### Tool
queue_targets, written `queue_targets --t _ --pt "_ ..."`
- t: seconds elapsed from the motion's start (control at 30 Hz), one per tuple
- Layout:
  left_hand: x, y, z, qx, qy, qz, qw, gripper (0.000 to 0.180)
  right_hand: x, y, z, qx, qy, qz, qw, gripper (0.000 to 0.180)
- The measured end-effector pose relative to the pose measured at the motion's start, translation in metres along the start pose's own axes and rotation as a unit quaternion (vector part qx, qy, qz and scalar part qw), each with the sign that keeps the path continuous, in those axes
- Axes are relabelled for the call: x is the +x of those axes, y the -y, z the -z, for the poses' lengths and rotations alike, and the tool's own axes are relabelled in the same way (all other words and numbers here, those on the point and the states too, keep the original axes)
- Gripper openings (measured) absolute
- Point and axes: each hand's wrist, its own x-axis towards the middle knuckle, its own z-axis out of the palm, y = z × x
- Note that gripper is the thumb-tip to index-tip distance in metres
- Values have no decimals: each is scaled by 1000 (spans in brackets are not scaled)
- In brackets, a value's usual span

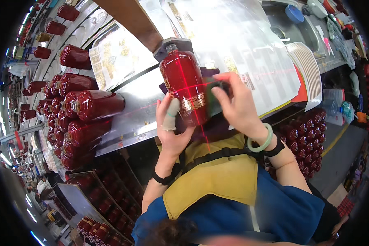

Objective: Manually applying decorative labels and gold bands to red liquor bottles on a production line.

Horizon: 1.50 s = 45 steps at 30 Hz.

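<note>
A red glass bottle [180, 76] lies on a dark purple cloth [211, 70], its clear neck against a grey block [164, 44]. Gold patterned decals show on its lower part and left side. My left hand [172, 137] grips the bottle near its base, with a whitish finger cot [171, 115] on one finger. On the bottle's right side, my right hand [240, 104] pinches a dark green flat piece [211, 98] with a black part. This piece is blurred, and its exact kind is unclear. Red light lines cross on the bottle.
Several red bottles [100, 104] are stacked at the left on the metal bench. Gold decal sheets [115, 57] lie beyond them; translucent sheets [254, 53] cover the right side. A wooden post [129, 20] rises behind the block. A sink [305, 35] is far right, with crated bottles [305, 135] below.
</note>
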Motion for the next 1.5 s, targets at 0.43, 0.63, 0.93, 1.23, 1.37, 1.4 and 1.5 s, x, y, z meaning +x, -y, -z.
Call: queue_targets --t 0.43,0.63,0.93,1.23,1.37,1.4,1.5 --pt "37 -24 12 45 27 34 998 106 6 -21 24 229 2 -23 973 25" --pt "34 -19 11 -10 61 18 998 114 4 -20 25 243 29 -17 970 25" --pt "25 -20 -2 -380 20 246 891 71 -5 -23 9 198 63 -20 978 22" --pt "5 5 3 -336 45 157 928 106 -2 -15 7 163 58 4 985 22" --pt "13 -12 2 -234 89 300 921 100 -1 -10 7 110 57 23 992 20" --pt "8 -10 0 -139 67 210 965 96 -1 -8 7 109 55 23 992 20" --pt "12 -18 0 -24 11 86 996 79 0 1 7 87 52 39 994 18"
